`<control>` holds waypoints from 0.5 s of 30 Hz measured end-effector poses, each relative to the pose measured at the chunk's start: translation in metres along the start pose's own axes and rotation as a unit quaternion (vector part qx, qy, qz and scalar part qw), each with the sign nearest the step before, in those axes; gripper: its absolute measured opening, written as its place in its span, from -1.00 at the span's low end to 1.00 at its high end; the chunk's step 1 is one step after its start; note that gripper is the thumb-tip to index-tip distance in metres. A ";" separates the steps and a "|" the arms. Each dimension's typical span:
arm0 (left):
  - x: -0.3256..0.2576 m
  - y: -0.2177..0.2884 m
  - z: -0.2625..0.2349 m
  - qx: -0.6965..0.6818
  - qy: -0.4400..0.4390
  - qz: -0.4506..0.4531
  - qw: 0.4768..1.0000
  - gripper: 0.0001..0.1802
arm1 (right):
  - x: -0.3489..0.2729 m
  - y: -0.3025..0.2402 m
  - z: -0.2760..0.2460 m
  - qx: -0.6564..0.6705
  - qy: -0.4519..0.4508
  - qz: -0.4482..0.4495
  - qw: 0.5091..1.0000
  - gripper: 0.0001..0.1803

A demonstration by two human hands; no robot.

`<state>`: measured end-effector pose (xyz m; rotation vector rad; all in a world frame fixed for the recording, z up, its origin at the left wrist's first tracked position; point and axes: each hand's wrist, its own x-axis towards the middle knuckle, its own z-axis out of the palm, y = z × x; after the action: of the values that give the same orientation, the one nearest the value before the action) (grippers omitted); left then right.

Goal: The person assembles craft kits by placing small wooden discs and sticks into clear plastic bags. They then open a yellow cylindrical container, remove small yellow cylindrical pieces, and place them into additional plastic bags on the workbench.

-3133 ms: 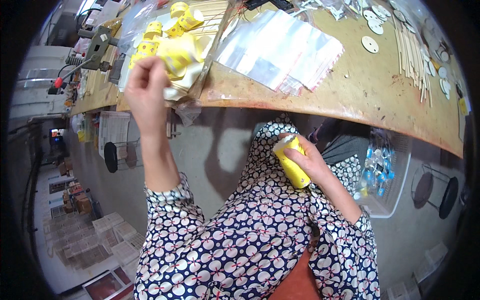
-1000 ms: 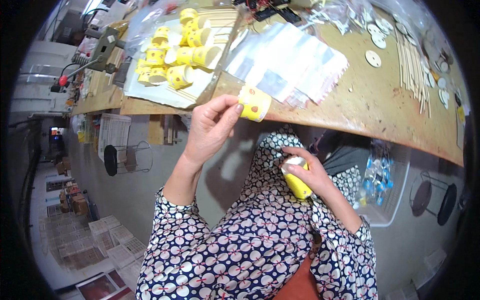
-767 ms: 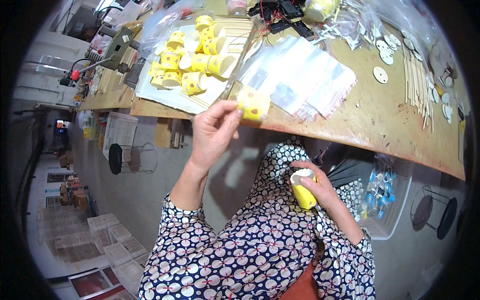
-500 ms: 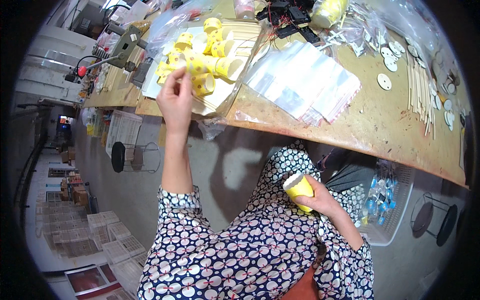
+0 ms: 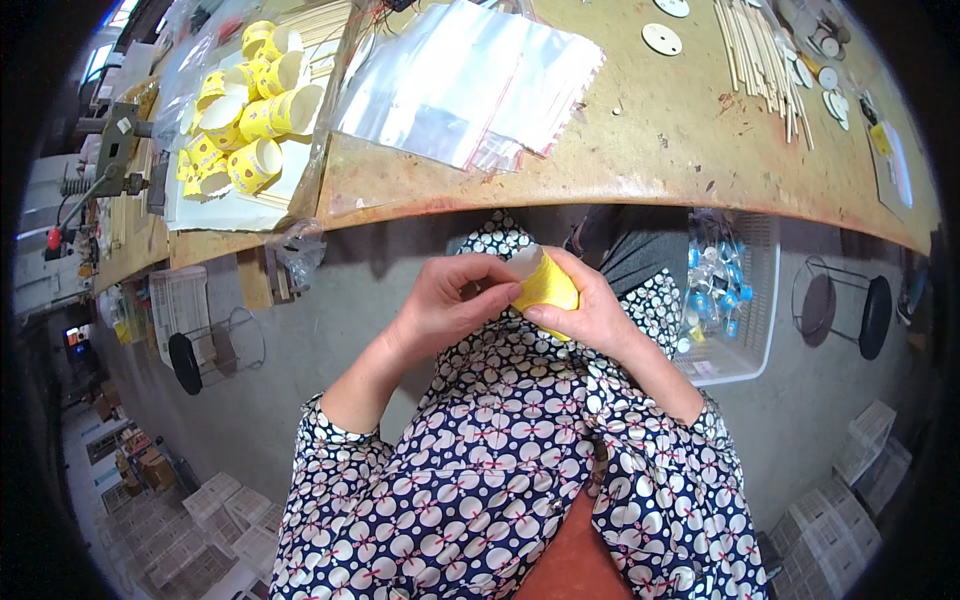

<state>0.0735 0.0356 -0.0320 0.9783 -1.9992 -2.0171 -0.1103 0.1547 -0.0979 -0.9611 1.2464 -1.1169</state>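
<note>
The right fingers (image 5: 553,319) clasp the cup (image 5: 552,289); the left fingers (image 5: 494,301) press together at its rim (image 5: 541,256). Too strong squeezing could bend it.

I see bright yellow on the held paper cup (image 5: 553,287), pale white inside, and the same yellow on the heaped cups (image 5: 258,118), scattered with small brownish spots against a white sheet (image 5: 213,213). The tabletop (image 5: 400,193) is tan, blotched with darker, reddish stains, beneath see-through bags (image 5: 430,90) edged in thin red lines, straw-coloured sticks (image 5: 765,80) and cream-white discs (image 5: 661,39). The person's smock (image 5: 480,450) is navy, covered in white circles with little red marks, over an orange-red top (image 5: 565,560), while blue dots the clear pieces (image 5: 728,292) in the whitish crate (image 5: 757,330).
</note>
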 end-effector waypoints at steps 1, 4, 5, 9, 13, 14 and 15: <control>0.002 -0.002 0.001 -0.025 0.002 -0.011 1.000 -0.86 | 0.000 0.002 -0.001 -0.013 0.004 -0.010 1.000 -0.21; 0.003 -0.009 -0.005 -0.043 -0.016 -0.066 0.997 -0.87 | 0.001 -0.004 -0.002 -0.095 -0.008 -0.015 0.995 -0.20; 0.004 -0.012 -0.008 -0.032 -0.032 -0.085 0.995 -0.87 | 0.001 -0.003 -0.002 -0.090 -0.017 -0.001 0.996 -0.21; 0.005 -0.015 -0.009 -0.015 -0.045 -0.091 0.995 -0.89 | 0.000 -0.005 -0.002 -0.109 -0.037 0.014 0.993 -0.26; 0.008 -0.020 -0.003 0.072 0.016 -0.057 0.996 -0.95 | 0.001 -0.013 0.001 -0.066 -0.041 0.064 0.995 -0.31; 0.004 -0.018 -0.001 0.091 0.050 -0.025 0.994 -0.96 | 0.002 -0.011 0.003 -0.049 -0.041 0.075 0.995 -0.31; 0.003 -0.014 -0.003 0.118 0.087 0.009 0.989 -0.98 | 0.005 -0.008 0.006 -0.031 -0.043 0.080 0.995 -0.32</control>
<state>0.0774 0.0333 -0.0460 1.1341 -2.1752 -1.6475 -0.1053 0.1475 -0.0909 -0.9280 1.2704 -0.9088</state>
